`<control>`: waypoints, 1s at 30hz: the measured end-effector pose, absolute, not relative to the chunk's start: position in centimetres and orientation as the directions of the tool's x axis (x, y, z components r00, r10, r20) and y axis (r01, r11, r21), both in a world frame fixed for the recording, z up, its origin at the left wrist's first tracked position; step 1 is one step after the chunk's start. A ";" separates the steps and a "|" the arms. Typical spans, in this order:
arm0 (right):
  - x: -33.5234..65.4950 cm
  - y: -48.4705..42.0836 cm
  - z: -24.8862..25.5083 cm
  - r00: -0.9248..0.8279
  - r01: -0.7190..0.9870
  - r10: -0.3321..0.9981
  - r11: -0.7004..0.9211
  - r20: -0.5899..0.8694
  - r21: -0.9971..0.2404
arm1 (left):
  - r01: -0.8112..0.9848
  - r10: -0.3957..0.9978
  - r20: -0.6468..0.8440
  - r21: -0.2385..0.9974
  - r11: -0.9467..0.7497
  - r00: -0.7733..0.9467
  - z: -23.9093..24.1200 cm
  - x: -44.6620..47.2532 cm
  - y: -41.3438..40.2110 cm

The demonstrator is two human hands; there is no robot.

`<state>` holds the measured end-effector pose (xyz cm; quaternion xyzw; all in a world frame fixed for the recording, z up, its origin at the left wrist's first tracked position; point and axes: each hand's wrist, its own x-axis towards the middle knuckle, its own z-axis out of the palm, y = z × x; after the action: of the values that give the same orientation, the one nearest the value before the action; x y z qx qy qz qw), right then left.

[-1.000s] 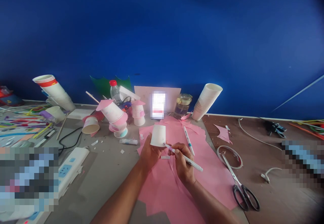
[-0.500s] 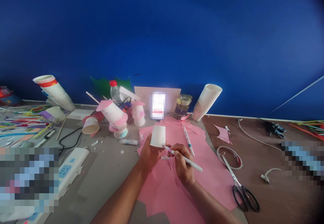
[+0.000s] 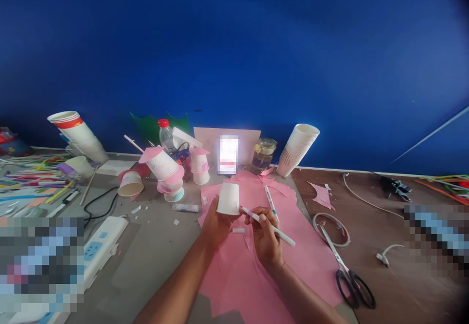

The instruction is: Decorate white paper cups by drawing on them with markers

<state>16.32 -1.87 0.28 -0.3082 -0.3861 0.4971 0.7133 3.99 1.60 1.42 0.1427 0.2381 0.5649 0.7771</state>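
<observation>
In the head view my left hand (image 3: 215,226) is closed around a white paper cup (image 3: 228,199), which is held upside down over pink paper (image 3: 252,280). My right hand (image 3: 266,240) grips a white marker (image 3: 282,236) with a pink-purple collar. The marker's tip is close to the lower right edge of the cup; whether it touches is hard to tell. A small white marker cap (image 3: 238,230) lies on the paper between my hands. Behind my right hand lies a second marker (image 3: 271,203).
Decorated cup stacks (image 3: 161,162) stand to the left, near a power strip (image 3: 98,248). A lit phone (image 3: 228,154) leans at the back between a glass jar (image 3: 264,154) and the cups. Tall stacked cups (image 3: 298,149) lean right. Scissors (image 3: 346,268) and a tape roll (image 3: 331,228) lie at right.
The marker tip has moved slightly right, away from the cup's lower edge, with my right hand. My left hand keeps its hold on the cup.
</observation>
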 end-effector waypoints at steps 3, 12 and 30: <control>16.3 -1.9 0.3 0.201 -0.475 0.947 0.317 0.250 -0.821 | -0.812 0.945 -0.206 0.486 0.323 0.253 1.3 4.0 1.6; 16.5 -2.1 -0.2 0.197 -0.415 0.940 0.337 0.278 -0.845 | -0.802 0.950 -0.168 0.509 0.312 0.262 1.3 3.9 1.7; 17.0 -2.4 -1.1 0.210 -0.394 0.966 0.226 0.152 -0.891 | -0.888 0.922 -0.313 0.320 0.329 0.229 1.0 3.5 1.7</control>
<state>16.95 -2.41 -1.07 -0.3729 -0.3836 0.4980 0.6825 3.51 1.69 0.99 0.0365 0.2270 0.5779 0.7831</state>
